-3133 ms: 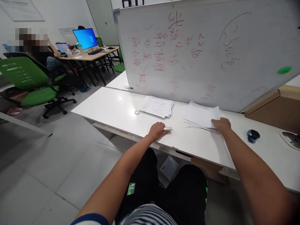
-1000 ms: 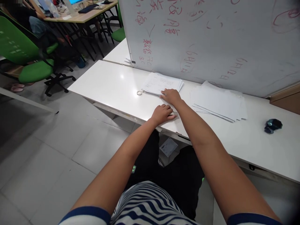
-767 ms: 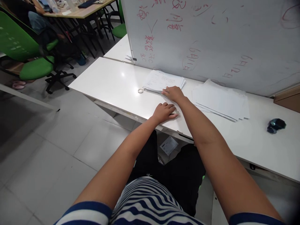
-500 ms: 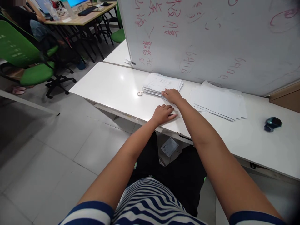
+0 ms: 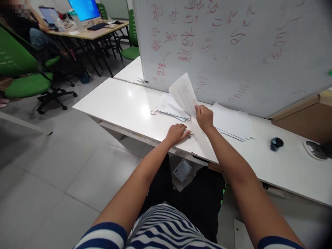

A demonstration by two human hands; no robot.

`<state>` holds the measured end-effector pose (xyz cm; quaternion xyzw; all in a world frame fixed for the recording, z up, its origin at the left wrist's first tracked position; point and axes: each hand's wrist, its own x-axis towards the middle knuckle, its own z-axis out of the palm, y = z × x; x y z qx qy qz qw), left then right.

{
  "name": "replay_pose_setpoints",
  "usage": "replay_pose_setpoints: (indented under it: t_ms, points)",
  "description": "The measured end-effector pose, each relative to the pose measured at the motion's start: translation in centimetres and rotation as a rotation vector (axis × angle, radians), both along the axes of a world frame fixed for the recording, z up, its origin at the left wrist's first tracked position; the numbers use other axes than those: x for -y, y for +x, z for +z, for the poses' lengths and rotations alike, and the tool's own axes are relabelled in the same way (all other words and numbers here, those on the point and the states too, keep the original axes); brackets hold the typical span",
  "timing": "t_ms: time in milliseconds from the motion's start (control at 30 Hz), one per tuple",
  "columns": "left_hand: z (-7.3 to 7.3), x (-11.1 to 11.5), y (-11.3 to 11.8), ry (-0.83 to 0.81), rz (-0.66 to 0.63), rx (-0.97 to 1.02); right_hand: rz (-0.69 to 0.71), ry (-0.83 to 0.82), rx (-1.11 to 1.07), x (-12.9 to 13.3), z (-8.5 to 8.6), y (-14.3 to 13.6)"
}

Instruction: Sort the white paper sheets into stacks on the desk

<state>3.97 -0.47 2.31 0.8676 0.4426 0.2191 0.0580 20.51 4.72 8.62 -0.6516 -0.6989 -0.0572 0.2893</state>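
My right hand [image 5: 204, 117] is closed on the edge of a printed sheet of paper [image 5: 184, 93], which it holds up tilted above the desk. Whether it is one sheet or more, I cannot tell. Below it lies a stack of papers [image 5: 167, 106] with uneven edges. My left hand [image 5: 177, 134] rests on the desk near the front edge, its fingers curled over a small thing [image 5: 191, 134] that mostly hides under them. A second pile of white sheets [image 5: 230, 121] lies right of my right hand.
The white desk [image 5: 111, 100] runs along a whiteboard [image 5: 220, 52] with red writing. A small ring [image 5: 153, 112] lies left of the stack. At right are a dark round object [image 5: 276, 143] and a cardboard box [image 5: 301, 110]. A person [image 5: 36, 34] sits at the back left.
My right hand has lifted paper from the stack and swung it up and to the right. My left hand stays on the desk. The view has turned a little to the right.
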Motion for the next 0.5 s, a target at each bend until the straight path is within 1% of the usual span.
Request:
replay_pose_setpoints:
  t_ms: [67,133,200,267,300,333,400,467,500]
  points:
    - [0.3,0.0,-0.2,0.000,0.010,0.024,-0.095,0.078,-0.152,3.8,0.0,2.1]
    - [1.0,0.4,-0.3,0.032,0.030,0.066,-0.224,0.119,-0.333,8.2,-0.9,3.6]
    - [1.8,1.5,-0.4,0.076,0.055,0.130,-0.356,0.118,-0.510,12.5,-2.4,4.5]
    - [2.7,3.4,-0.3,0.083,0.065,0.214,-0.483,0.091,-0.706,16.2,-4.2,4.8]
    - [3.0,4.7,-0.1,0.054,0.059,0.259,-0.539,0.089,-0.802,17.9,-5.1,4.8]
    - [3.2,6.1,0.2,-0.004,0.045,0.307,-0.580,0.089,-0.881,19.4,-5.8,4.6]
    - [3.2,9.2,0.9,-0.211,0.014,0.403,-0.621,0.092,-0.976,21.9,-6.9,4.0]
    - [2.6,12.0,1.6,-0.472,0.029,0.504,-0.613,0.096,-1.015,23.6,-7.4,3.2]
    - [2.1,13.2,2.0,-0.594,0.065,0.562,-0.605,0.096,-1.033,24.3,-7.7,2.7]
